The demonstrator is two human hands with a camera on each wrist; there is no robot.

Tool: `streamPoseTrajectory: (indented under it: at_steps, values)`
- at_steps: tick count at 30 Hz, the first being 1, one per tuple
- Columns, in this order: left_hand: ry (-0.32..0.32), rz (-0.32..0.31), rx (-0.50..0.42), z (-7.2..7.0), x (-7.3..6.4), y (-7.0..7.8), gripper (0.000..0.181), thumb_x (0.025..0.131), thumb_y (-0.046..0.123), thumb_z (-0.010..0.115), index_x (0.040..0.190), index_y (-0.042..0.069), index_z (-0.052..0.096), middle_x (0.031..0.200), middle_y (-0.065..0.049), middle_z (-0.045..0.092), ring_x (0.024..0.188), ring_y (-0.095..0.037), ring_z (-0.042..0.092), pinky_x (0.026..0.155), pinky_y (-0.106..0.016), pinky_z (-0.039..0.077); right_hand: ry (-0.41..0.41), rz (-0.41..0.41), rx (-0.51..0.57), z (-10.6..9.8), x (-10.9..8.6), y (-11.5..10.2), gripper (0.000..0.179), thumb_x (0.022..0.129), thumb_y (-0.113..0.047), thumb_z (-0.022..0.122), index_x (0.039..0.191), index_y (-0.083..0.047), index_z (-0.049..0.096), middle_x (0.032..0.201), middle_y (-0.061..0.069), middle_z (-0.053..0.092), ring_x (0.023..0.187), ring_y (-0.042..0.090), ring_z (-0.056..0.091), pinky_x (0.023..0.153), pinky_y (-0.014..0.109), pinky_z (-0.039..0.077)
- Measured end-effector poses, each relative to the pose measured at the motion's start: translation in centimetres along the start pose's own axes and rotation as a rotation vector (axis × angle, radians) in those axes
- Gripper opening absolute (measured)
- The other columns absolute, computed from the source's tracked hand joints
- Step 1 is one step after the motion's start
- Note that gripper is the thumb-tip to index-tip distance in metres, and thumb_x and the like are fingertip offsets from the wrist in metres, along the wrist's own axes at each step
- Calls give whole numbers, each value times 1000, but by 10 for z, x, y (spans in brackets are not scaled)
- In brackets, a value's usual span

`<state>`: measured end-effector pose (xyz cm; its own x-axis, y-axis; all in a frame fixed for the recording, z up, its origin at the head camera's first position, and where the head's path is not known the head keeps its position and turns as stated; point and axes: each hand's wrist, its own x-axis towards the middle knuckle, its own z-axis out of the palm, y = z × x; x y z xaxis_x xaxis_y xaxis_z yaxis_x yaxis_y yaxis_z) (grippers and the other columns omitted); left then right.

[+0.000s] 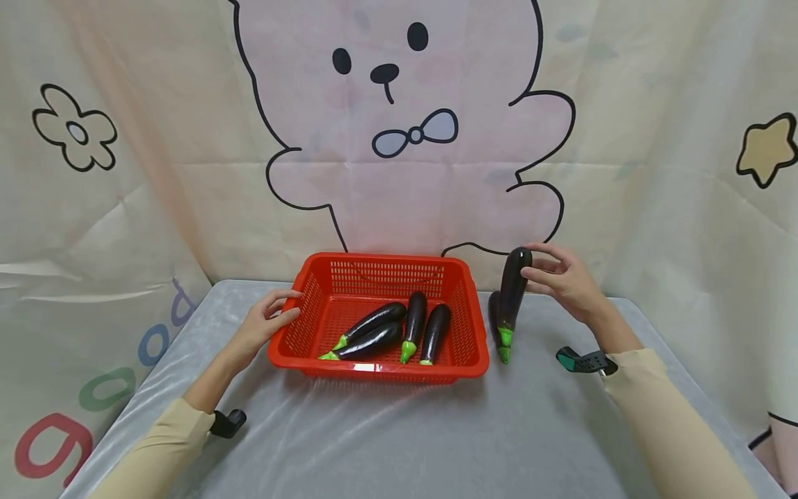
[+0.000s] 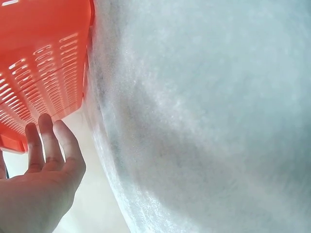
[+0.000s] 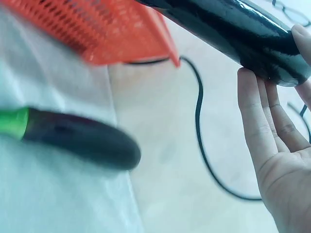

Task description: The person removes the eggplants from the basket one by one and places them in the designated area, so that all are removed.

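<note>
The grey table (image 1: 399,443) is carrying the group, its near edge running out of the head view. The red basket (image 1: 379,369) is standing on it, before you. Your left hand (image 1: 264,324) is resting at the basket's left rim, fingers loosely extended; how firmly they are pressing, you cannot tell, and the left wrist view is cutting off most of the thumb. Your right hand (image 1: 557,281) is forming a narrow grip, thumb against fingers, on the rounded end of the held eggplant (image 1: 512,287), which is slanting beside the basket's right side. For a sound hold, you should be opposing thumb and fingers squarely: the glossy skin is probably slippery, and the long free end may be swinging. You should also be leaving clearance from the loose eggplant (image 1: 493,313), which is lying on the table, partly hidden in the head view and blurring in the right wrist view. Four eggplants (image 1: 415,317) are lying inside the basket; the near rim is obscuring the rightmost one's green cap (image 1: 426,362).
</note>
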<state>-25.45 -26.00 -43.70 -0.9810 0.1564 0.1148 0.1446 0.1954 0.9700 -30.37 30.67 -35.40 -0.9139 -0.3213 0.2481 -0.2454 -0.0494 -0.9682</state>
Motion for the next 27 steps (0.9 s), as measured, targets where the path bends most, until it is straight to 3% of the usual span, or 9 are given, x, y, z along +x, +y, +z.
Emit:
streamPoseTrajectory:
  at_steps: [10, 17, 27]
  values:
    - [4, 15, -11, -1, 0, -2, 44, 102, 16, 64, 141, 1, 51, 133, -29, 53, 112, -40, 59, 81, -33, 57, 55, 100, -25, -31, -16, 28, 43, 97, 5, 65, 138, -2, 55, 112, 7, 71, 96, 20, 71, 80, 37, 58]
    - [1, 19, -11, -2, -1, -2, 45, 102, 19, 64, 141, 1, 50, 133, -30, 53, 112, -40, 58, 81, -33, 57, 79, 192, -71, -41, -18, 47, 47, 95, 1, 69, 140, 0, 53, 111, 7, 72, 96, 20, 71, 80, 37, 59]
    - [-4, 23, -1, 0, 1, -2, 44, 102, 19, 64, 140, 2, 51, 133, -28, 53, 110, -37, 59, 81, -33, 57, 83, 307, -203, -53, -23, 70, 57, 95, -15, 74, 144, -1, 50, 120, 1, 67, 103, 16, 68, 86, 41, 57]
